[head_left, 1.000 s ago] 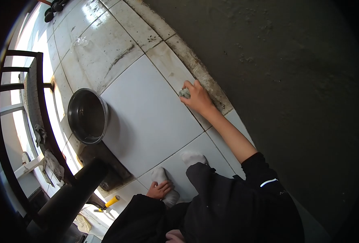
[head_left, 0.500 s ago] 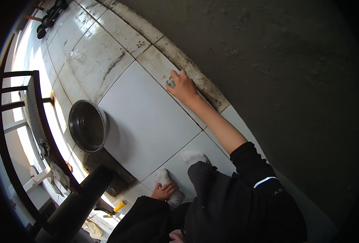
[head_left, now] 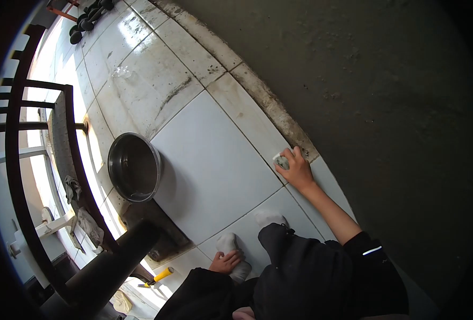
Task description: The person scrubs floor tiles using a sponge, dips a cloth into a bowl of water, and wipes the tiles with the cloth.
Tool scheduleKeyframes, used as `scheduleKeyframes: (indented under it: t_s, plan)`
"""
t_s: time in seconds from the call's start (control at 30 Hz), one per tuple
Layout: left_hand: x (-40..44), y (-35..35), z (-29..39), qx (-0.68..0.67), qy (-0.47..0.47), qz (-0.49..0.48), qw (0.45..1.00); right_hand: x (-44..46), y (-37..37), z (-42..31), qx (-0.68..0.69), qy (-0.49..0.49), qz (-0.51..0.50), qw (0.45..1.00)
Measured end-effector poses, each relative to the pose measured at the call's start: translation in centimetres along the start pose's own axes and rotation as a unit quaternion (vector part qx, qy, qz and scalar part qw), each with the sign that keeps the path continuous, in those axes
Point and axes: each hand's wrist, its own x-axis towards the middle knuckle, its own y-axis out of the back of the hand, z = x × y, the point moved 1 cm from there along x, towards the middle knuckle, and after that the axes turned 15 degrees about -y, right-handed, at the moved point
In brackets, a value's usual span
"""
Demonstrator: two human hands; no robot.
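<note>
My right hand (head_left: 299, 172) is closed round a small grey-green scrubbing pad (head_left: 282, 161), pressed on a narrow tile beside the stained strip at the floor's edge. My left hand (head_left: 225, 262) rests on the sock of one foot (head_left: 227, 244), its fingers lying over it. Between my feet and the dirty tiles lies a large clean white tile (head_left: 215, 160). A dark metal basin (head_left: 156, 176) holding dark water stands at that tile's left edge.
Left of the basin is a dark metal frame (head_left: 76, 165) with rags (head_left: 90, 228) on it. A yellow-handled tool (head_left: 163, 274) lies near a black post (head_left: 108, 261). Stained tiles (head_left: 151, 74) stretch ahead. A grey surface (head_left: 386, 133) fills the right side.
My right hand has moved back toward me along the edge tile with the pad. My left hand stays on the foot. The view has shifted slightly.
</note>
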Motion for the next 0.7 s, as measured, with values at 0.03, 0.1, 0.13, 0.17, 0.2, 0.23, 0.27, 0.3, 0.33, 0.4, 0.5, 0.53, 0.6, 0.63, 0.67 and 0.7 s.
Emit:
scheduleKeyframes:
  t_s: [0.03,0.1,0.13,0.17,0.2,0.23,0.27,0.3,0.33,0.4,0.5,0.53,0.6,0.63,0.67,0.7]
  plan:
    - [-0.3,-0.2,-0.1,0.007,-0.004,-0.003,1.000,2.1,-0.6,-1.2,0.007,0.017,0.021,1.000]
    - [-0.3,-0.8,-0.2,0.020,-0.009,-0.004,1.000,7.0,-2.5,-3.9,0.019,0.048,0.046,0.998]
    - [-0.2,-0.6,-0.2,0.022,-0.013,-0.009,1.000,9.4,-2.7,-5.8,0.004,0.019,0.021,1.000]
    - [-0.1,-0.6,-0.3,0.022,-0.014,-0.008,1.000,11.4,-2.7,-7.6,-0.010,-0.010,-0.003,1.000]
    - [-0.2,-0.8,-0.3,0.024,-0.015,-0.008,1.000,13.1,-2.8,-8.7,-0.018,-0.018,-0.012,1.000]
    - [-0.1,-0.7,-0.3,0.025,-0.015,-0.007,1.000,14.6,-3.0,-9.6,-0.027,-0.025,-0.022,0.999]
    - [0.0,-0.6,-0.4,0.019,-0.011,0.003,1.000,15.5,-3.1,-10.2,-0.036,-0.029,-0.032,0.998]
    - [0.1,-0.5,-0.4,0.013,-0.008,0.012,1.000,15.6,-3.1,-10.2,-0.015,-0.029,-0.036,0.999]
    - [-0.1,-0.4,-0.2,0.004,-0.006,0.020,1.000,14.9,-2.9,-9.6,0.006,-0.032,-0.040,0.999]
    - [-0.3,-0.4,0.0,0.018,-0.003,-0.003,1.000,13.7,-3.0,-7.7,0.103,-0.059,-0.025,0.993]
    - [-0.4,-0.8,0.0,0.005,0.005,0.008,1.000,11.4,-4.0,-3.3,0.314,-0.016,0.088,0.945]
    - [-0.5,-0.9,0.0,0.005,0.003,0.012,1.000,10.4,-3.4,-2.2,0.434,-0.105,-0.029,0.894]
    - [-0.8,-1.3,-0.3,0.010,-0.001,0.013,1.000,8.5,-1.5,-1.5,0.620,-0.269,-0.248,0.694]
    - [-0.9,-1.6,-0.2,0.012,-0.003,0.010,1.000,8.0,-1.0,-1.9,0.642,-0.264,-0.282,0.662]
    - [-0.9,-1.9,-0.2,0.015,-0.005,0.006,1.000,7.5,-0.6,-2.2,0.662,-0.258,-0.315,0.629]
    - [-0.8,-1.8,-0.4,0.015,-0.005,0.005,1.000,7.4,-0.2,-2.7,0.681,-0.250,-0.347,0.594]
